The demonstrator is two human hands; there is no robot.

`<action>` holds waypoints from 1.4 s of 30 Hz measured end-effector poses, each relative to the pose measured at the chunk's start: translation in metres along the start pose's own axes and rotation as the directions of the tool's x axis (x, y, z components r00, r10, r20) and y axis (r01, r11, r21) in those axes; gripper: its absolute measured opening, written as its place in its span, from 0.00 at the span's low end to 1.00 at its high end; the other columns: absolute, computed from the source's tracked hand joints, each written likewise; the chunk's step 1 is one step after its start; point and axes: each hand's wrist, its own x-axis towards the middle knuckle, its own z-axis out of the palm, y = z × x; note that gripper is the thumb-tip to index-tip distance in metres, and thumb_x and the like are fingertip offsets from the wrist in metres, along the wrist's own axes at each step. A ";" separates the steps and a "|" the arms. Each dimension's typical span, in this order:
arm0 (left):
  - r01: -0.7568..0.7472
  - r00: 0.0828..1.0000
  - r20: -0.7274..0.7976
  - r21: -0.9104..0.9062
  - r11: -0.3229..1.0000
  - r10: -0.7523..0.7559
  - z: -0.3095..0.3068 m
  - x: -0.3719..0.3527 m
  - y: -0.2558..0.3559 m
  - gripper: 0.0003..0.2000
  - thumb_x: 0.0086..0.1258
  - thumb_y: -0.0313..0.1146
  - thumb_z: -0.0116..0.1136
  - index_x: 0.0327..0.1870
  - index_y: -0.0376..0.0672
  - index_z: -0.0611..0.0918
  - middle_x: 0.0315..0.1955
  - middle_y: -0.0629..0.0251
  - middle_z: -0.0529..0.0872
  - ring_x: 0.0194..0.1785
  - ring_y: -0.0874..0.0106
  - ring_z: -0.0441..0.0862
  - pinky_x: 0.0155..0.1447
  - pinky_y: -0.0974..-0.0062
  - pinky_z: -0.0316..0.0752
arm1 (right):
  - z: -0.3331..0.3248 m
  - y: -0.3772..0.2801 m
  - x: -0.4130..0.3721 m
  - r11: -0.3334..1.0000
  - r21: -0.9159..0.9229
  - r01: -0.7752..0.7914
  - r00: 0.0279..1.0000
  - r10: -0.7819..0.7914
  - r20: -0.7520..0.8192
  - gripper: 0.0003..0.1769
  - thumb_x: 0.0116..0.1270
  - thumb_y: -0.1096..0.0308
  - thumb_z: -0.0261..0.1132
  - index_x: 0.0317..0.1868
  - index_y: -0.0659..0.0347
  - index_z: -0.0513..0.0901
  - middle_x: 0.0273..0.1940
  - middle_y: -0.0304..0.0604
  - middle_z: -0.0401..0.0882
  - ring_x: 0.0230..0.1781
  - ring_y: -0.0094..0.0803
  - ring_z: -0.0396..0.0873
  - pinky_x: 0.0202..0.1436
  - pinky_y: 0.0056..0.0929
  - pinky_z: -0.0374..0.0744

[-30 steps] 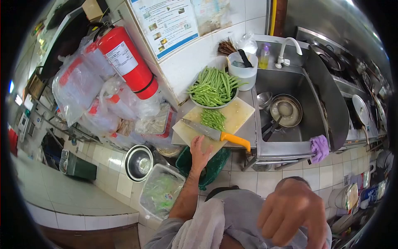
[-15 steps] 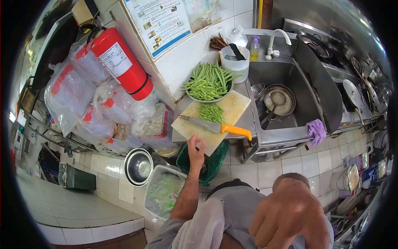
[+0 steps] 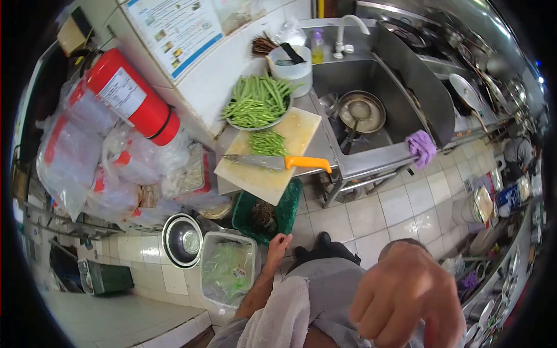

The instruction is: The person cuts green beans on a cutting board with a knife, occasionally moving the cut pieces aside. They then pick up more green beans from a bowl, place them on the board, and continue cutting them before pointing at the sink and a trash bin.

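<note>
My left hand (image 3: 279, 244) hangs low beside the front rim of the green bin (image 3: 286, 218), its fingers loosely bent; nothing shows in it. Dark scraps lie in the bin. Close to the camera, my right hand (image 3: 409, 296) is closed, and whatever its fingers may hold is hidden. A knife (image 3: 255, 161) with an orange handle rests across the white cutting board (image 3: 299, 124), its blade pointing left. Behind the blade is a pile of cut green beans (image 3: 267, 142). Long green beans (image 3: 261, 98) heap over a round bowl (image 3: 280, 120) at the board's back edge.
Right of the board, a steel sink (image 3: 394, 75) holds a pan (image 3: 377, 119) and a ladle (image 3: 358, 111). A purple cloth (image 3: 421, 147) drapes over its front edge. A lined clear bin (image 3: 229, 269) and metal bowl (image 3: 182, 240) stand on the floor. A fire extinguisher (image 3: 133, 95) hangs left.
My left hand has dropped from the board's front corner to beside the green bin. The view has shifted. Knife, board and beans keep their arrangement; my right hand stays closed near the camera.
</note>
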 end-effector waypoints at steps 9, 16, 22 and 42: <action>-0.013 0.980 0.143 0.734 0.679 -0.136 -0.087 0.017 -0.156 0.22 0.61 0.50 0.63 0.36 0.35 0.84 0.27 0.57 0.84 0.30 0.71 0.79 0.36 0.68 0.73 | -0.011 -0.038 -0.020 0.806 -0.540 0.241 0.965 -0.261 0.042 0.10 0.70 0.63 0.60 0.36 0.60 0.81 0.22 0.45 0.76 0.12 0.31 0.66 0.14 0.29 0.59; 0.029 0.876 0.121 0.953 0.302 -0.466 -0.114 0.046 -0.182 0.19 0.60 0.49 0.62 0.34 0.37 0.85 0.28 0.55 0.85 0.31 0.65 0.81 0.39 0.63 0.74 | 0.013 -0.113 -0.050 0.732 -0.680 0.039 0.999 -0.046 0.008 0.06 0.68 0.67 0.61 0.37 0.61 0.81 0.23 0.46 0.76 0.14 0.32 0.67 0.15 0.29 0.61; -0.030 0.997 0.062 0.851 0.525 -0.044 -0.029 0.073 -0.200 0.11 0.52 0.37 0.67 0.28 0.39 0.81 0.25 0.58 0.82 0.27 0.64 0.78 0.36 0.65 0.73 | 0.012 -0.158 -0.071 0.644 -0.761 -0.074 0.997 0.029 -0.073 0.04 0.67 0.71 0.61 0.38 0.61 0.81 0.23 0.46 0.76 0.14 0.32 0.68 0.16 0.29 0.63; 0.047 0.995 -0.060 0.985 0.164 0.074 0.024 0.048 -0.180 0.09 0.49 0.36 0.64 0.24 0.42 0.76 0.25 0.62 0.81 0.31 0.64 0.78 0.37 0.63 0.72 | -0.220 -0.126 -0.339 -0.467 -0.291 -0.835 0.346 -0.035 -0.937 0.30 0.61 0.64 0.64 0.64 0.52 0.70 0.50 0.51 0.71 0.55 0.48 0.70 0.58 0.45 0.70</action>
